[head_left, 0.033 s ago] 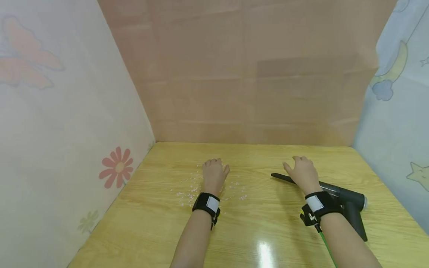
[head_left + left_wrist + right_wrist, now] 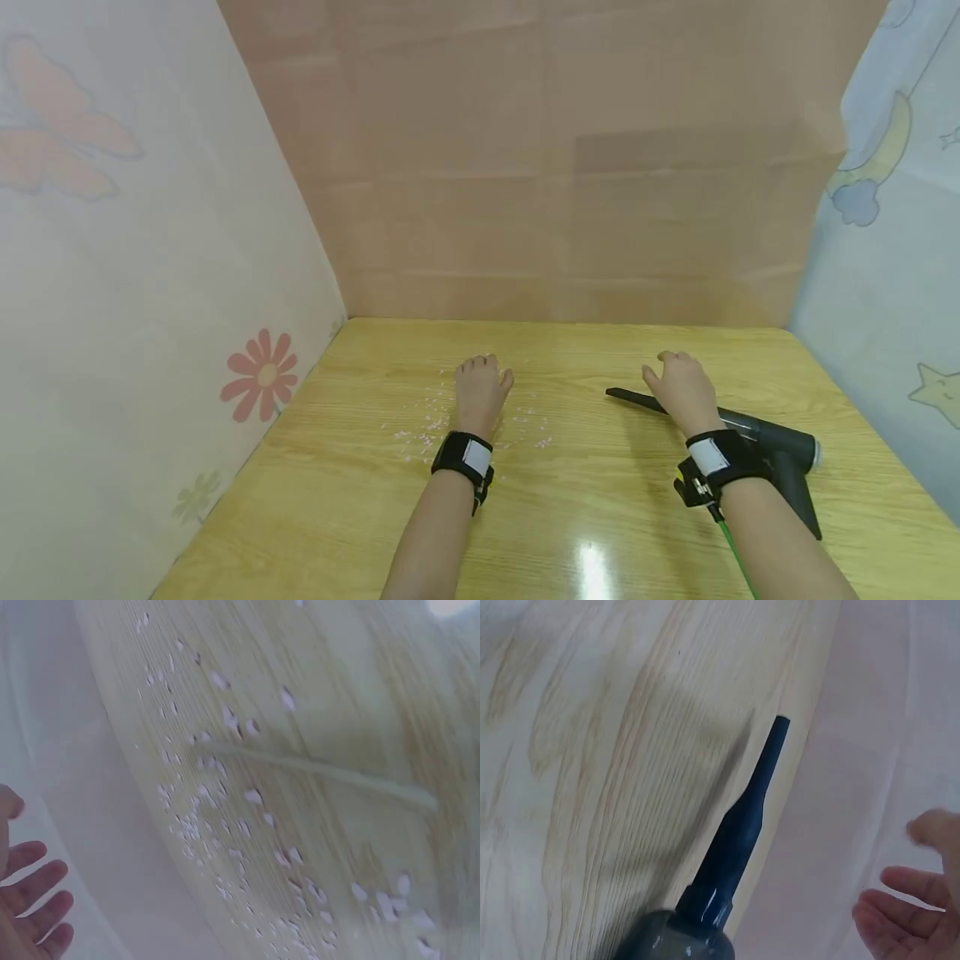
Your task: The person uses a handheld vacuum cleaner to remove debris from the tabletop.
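My left hand (image 2: 480, 392) hovers over the table with fingers loosely bent and nothing in them. Small white paper scraps (image 2: 427, 425) lie scattered beneath and around it. In the left wrist view, its fingers (image 2: 45, 900) appear at the lower left, apart from the scraps (image 2: 202, 795). My right hand (image 2: 684, 393) is above a dark handheld vacuum cleaner (image 2: 783, 444) with a long narrow nozzle, and it holds nothing. Part of the vacuum is hidden behind that hand and wrist. The right wrist view shows the nozzle (image 2: 739, 832) apart from the relaxed fingers (image 2: 900, 907).
The wooden table (image 2: 315, 500) meets a brown paper backdrop (image 2: 562, 167) at its far edge. Patterned white sheets (image 2: 150, 292) stand at both sides. A pale thin strip (image 2: 322, 769) lies among the scraps. A green cable (image 2: 735, 554) runs from the right wrist strap.
My right hand has shifted slightly to the right. The left hand, the scraps and the vacuum cleaner look practically unmoved.
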`<action>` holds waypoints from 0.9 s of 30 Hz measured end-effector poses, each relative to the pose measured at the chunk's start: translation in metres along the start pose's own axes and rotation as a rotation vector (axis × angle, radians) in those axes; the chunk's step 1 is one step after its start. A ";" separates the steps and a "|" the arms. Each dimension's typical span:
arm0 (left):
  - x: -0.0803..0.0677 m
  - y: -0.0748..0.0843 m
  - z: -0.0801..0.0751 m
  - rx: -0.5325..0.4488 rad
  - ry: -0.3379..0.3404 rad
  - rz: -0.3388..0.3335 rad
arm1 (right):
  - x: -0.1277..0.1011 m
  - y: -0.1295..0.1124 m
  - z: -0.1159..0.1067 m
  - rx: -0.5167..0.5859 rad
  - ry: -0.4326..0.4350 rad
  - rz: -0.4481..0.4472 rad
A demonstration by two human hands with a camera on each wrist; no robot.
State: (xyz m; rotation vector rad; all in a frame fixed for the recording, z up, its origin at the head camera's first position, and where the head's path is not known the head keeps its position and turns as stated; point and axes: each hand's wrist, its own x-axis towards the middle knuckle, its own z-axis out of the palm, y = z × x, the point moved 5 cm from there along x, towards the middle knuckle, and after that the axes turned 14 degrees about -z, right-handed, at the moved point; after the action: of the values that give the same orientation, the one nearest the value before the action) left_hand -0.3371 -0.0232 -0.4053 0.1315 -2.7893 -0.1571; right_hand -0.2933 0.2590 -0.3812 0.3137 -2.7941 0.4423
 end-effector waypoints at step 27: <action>-0.038 0.083 0.019 -0.197 -0.094 0.094 | -0.081 0.091 -0.035 0.038 -0.002 0.184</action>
State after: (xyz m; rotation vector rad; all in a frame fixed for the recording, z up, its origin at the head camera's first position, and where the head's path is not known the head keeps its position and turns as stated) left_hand -0.3144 0.0645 -0.4257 -0.0571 -2.8459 -0.4220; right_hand -0.2320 0.3682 -0.3998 0.0642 -2.8315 0.5369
